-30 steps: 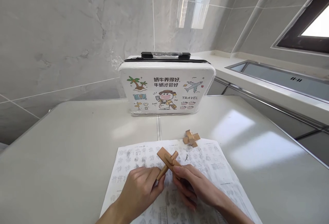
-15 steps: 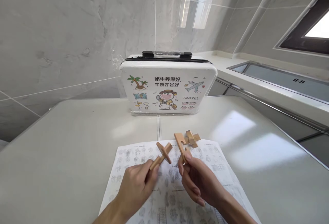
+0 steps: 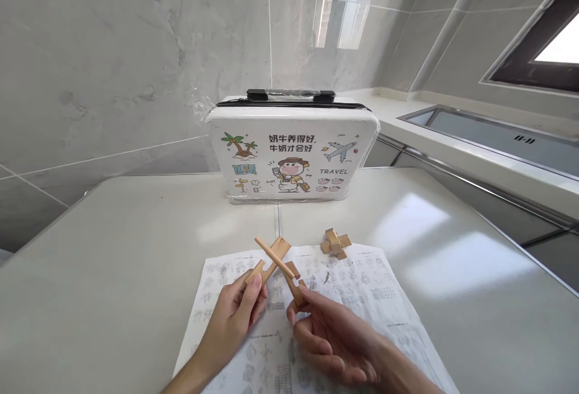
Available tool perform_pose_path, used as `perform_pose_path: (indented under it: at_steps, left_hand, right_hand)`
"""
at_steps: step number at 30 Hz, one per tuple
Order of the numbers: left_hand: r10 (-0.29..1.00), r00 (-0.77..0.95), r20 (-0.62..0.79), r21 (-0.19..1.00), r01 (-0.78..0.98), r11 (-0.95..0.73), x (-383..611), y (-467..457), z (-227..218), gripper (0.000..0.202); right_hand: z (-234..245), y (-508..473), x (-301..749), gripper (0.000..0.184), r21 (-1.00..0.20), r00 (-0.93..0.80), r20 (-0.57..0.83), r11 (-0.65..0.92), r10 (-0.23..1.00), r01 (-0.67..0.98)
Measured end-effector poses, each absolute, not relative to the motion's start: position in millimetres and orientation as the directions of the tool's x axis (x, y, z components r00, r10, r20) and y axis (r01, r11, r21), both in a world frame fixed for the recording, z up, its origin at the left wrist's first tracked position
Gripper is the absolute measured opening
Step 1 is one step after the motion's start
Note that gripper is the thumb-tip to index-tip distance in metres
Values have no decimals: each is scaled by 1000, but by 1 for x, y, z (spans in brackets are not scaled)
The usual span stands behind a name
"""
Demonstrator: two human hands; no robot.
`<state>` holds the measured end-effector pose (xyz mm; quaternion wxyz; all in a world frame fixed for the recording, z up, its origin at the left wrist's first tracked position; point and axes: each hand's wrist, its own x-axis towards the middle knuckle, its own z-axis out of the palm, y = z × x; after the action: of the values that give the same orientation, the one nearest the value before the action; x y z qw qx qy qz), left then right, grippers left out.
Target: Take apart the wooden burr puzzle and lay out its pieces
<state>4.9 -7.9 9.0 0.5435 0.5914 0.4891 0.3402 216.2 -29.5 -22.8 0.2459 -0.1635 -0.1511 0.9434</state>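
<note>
My left hand (image 3: 235,315) pinches a pair of crossed wooden puzzle pieces (image 3: 277,253), one flat with a rounded notch and the other set across it. In my right hand (image 3: 335,339), thumb and forefinger grip a single notched wooden puzzle piece (image 3: 295,291); the other fingers curl loosely. Its upper end meets or overlaps the lower end of the crosspiece; whether they interlock I cannot tell. Both hands are above a printed sheet (image 3: 362,315) covered with small diagrams. Beyond them, at the sheet's far edge, sits an assembled wooden burr puzzle (image 3: 335,243).
A white plastic-wrapped case (image 3: 294,152) with cartoon prints and a black handle stands at the back of the white table (image 3: 113,273), before a grey tiled wall (image 3: 136,68). To the right runs a counter with a sink (image 3: 497,134).
My right hand has moved left and lower, bringing its notched piece up to the crossed pair. My left hand has turned its crossed pieces, so the flat notched face shows.
</note>
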Motion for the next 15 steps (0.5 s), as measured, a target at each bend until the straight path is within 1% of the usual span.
perform_pose_path:
  at_steps: [3,6,8,10,12,15]
  left_hand:
    - [943,303,-135,975,211,72,4,-9,10,54]
    - [941,313,-126,972,228,54,4,-10,9,54]
    - [940,322,-114,973,226,41,4,-10,7,53]
    - [938,332,-103,975,220,29,3,-11,5,52]
    - [935,342,-94,977,211,21,2,-11,3,51]
    - [928,364,-82,982,189,12,1,-11,3,52]
  right_hand:
    - [-32,-29,213,47,-271,-873,-162,-871,460,-409]
    - [-39,-31,207,53,-215,-905,-145,-905,401,-367]
    - [-41,-33,202,57,-218,-925,-119,-918,362,-331]
    - [-39,-37,198,62,-264,-931,-82,-909,355,-323]
    - [-34,-39,196,63,-332,-910,-85,-872,407,-359]
    - [-24,-40,198,54,-411,-802,-185,-786,569,-462]
